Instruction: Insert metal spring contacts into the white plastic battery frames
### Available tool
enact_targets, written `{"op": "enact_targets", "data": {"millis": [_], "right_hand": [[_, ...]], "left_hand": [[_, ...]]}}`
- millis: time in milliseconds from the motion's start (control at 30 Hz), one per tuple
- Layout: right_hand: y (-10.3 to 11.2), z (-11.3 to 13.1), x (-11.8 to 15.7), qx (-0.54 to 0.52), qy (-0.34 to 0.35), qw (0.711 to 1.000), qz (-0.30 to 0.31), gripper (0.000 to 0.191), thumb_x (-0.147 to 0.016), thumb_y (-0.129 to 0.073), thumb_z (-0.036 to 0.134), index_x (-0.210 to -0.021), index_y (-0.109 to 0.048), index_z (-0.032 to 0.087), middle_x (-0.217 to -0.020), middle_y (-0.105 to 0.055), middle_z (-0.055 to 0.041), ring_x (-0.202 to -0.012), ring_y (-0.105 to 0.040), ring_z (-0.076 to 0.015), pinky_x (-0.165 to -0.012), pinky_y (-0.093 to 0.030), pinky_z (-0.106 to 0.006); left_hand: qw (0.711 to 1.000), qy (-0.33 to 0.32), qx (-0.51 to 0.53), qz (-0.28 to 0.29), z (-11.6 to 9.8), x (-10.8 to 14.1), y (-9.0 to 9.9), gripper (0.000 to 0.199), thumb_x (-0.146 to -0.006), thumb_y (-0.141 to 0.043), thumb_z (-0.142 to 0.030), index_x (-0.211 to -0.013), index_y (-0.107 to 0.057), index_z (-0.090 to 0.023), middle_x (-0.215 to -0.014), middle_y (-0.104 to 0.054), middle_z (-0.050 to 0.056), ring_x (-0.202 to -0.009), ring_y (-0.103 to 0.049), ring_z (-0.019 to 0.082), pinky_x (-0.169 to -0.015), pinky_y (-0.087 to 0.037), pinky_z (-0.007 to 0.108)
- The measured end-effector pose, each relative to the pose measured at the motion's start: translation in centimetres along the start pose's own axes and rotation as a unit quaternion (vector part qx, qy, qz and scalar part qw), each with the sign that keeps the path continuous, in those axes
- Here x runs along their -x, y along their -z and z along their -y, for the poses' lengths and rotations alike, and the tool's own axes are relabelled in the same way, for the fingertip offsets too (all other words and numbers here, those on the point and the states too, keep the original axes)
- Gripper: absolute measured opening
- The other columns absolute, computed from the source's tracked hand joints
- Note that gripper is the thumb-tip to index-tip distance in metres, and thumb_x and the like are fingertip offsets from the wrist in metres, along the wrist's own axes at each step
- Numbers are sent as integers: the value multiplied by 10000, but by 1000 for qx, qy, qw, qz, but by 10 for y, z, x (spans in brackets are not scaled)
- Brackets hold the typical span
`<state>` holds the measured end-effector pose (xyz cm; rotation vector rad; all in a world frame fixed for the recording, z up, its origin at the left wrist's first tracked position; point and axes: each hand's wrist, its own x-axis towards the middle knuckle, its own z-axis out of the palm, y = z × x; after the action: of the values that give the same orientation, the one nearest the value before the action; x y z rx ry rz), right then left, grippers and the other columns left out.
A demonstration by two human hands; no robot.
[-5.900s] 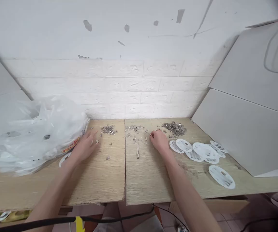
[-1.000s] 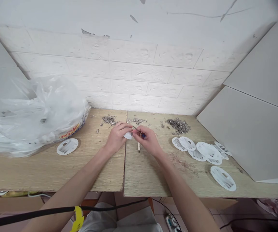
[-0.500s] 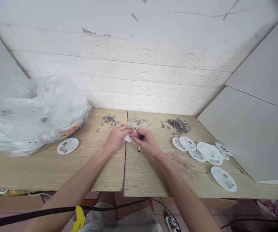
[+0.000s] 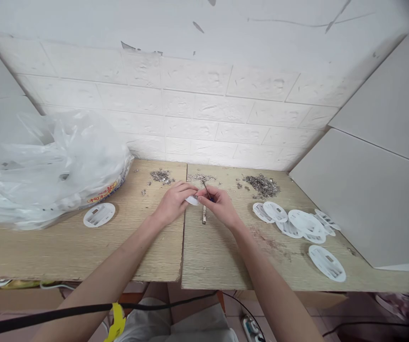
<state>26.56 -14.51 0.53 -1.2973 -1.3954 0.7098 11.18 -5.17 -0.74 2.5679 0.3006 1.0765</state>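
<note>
A white disc [image 4: 191, 201] is pinched by the left hand [image 4: 173, 201], a thin tool [image 4: 206, 188] by the right hand [image 4: 221, 206]; scratches could be caused by slipping.

Bright, soft light; dark right corners

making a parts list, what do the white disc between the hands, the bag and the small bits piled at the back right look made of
White disc: probably plastic, plain white and smooth-looking, though partly hidden.
Bag: thin see-through plastic film, glossy, with creases and bright highlights.
Small bits: likely metal, grey with bright glints; too small to be sure.
</note>
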Motion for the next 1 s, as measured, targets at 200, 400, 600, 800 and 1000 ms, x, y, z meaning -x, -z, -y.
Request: {"op": "enact_targets", "data": {"millis": [200,400,600,800,1000], "right_hand": [[4,5,-1,-99,-28,994,-30,270,-763,-652,431,-809,-594,172,-693,-522,10,-619,-430,-100,-569,-333,-234],[8,0,-3,-88,-32,987,-133,288,-747,-662,444,-849,-631,176,-634,-500,22,-558,-383,-91,-521,-316,-228],[6,-3,-4,18,18,991,-130,193,-800,-605,352,-842,-645,168,-781,-609,-21,-664,-485,-122,-614,-393,-250],[0,-4,-3,159,105,973,-132,109,-838,-557,257,-801,-621,177,-782,-585,-28,-694,-510,-138,-640,-402,-267],[-4,-9,-3,212,126,961,-128,96,-858,-546,246,-785,-562,186,-802,-561,-29,-747,-528,-152,-671,-415,-279]], "left_hand": [[1000,24,7,15,-1,0,1,252,-849,-457,-94,-924,-679,-187,-1024,-680,60,-971,-572,196,-867,-447,343],[971,204,123,24,-11,-3,3,295,-828,-562,-277,-1102,-626,-187,-999,-678,41,-864,-612,180,-807,-490,309],[910,313,268,39,-20,-5,-3,423,-773,-611,-297,-1178,-555,-192,-970,-614,45,-655,-583,122,-426,-456,179],[878,337,338,32,-17,-4,-9,352,-758,-633,-287,-1067,-563,-134,-738,-587,-1,-487,-552,100,-371,-477,207],[863,341,370,35,-20,-7,-9,307,-754,-643,-284,-1001,-570,-115,-677,-589,-3,-469,-569,117,-363,-486,223]]}}
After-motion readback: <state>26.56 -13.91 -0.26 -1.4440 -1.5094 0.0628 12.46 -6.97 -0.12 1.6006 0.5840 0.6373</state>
